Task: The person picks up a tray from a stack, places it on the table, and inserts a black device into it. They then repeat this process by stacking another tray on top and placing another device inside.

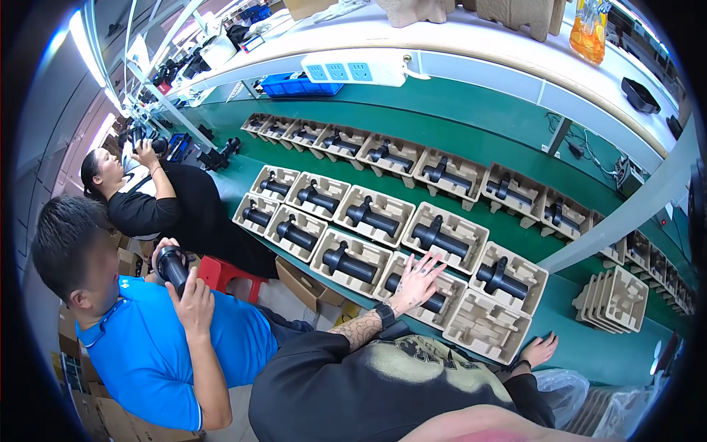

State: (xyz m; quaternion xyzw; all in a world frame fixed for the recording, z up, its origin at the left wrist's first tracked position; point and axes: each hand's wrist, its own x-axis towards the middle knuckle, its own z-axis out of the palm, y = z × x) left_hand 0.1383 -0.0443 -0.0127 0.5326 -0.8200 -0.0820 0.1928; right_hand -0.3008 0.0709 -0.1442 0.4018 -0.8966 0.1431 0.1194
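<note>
The left hand reaches forward and lies over a black tube in a tan tray, with its fingers spread apart. The palm hides part of the tube, so I can't tell how hard it presses. A dark watch sits on that wrist, and the arm is bent. The right hand is well apart from the left one. It rests low on the green surface, palm down, fingers a bit spread.

Between the hands sits a tray with its bumpy inside showing. Other trays with black tubes stand close on the left hand's far and left sides. To the right, bare green surface runs up to a stack of trays. A clear plastic bag is near the right wrist, and a grey post slants over the far side.
</note>
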